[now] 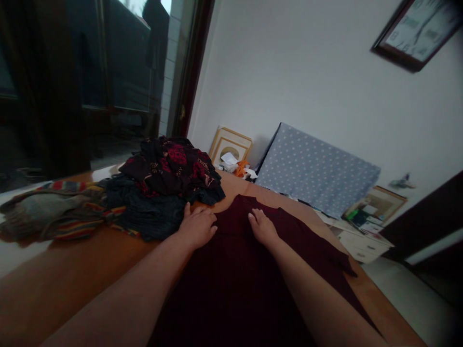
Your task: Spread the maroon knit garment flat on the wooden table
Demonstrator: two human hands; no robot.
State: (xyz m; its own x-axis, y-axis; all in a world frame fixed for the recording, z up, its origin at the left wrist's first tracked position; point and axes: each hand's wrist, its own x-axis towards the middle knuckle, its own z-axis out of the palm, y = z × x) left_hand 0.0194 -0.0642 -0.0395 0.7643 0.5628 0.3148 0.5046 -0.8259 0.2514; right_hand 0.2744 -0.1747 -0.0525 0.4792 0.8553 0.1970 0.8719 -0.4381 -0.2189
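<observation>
A dark maroon garment (235, 279) with a neckline at its far end and a sleeve on the right lies spread over the wooden table. My left hand (198, 225) rests at its left edge, close to the pile of clothes, fingers extended. On the cloth near the neckline lies my right hand (263, 227), its fingers stretched out and slightly bent. Neither hand appears to grip anything. Left of the garment is a heap with a black and red patterned cloth (173, 161) on top of dark blue clothing (148, 209). Striped clothing (83, 207) trails off to the left.
The orange-brown table (119, 270) carries it all. Against the far wall lean a framed picture (229, 147) and a panel under blue dotted cloth (314, 164). A white drawer cabinet (363, 243) stands beyond the right edge. A glass door (126, 72) is at left, a clock (415, 33) upper right.
</observation>
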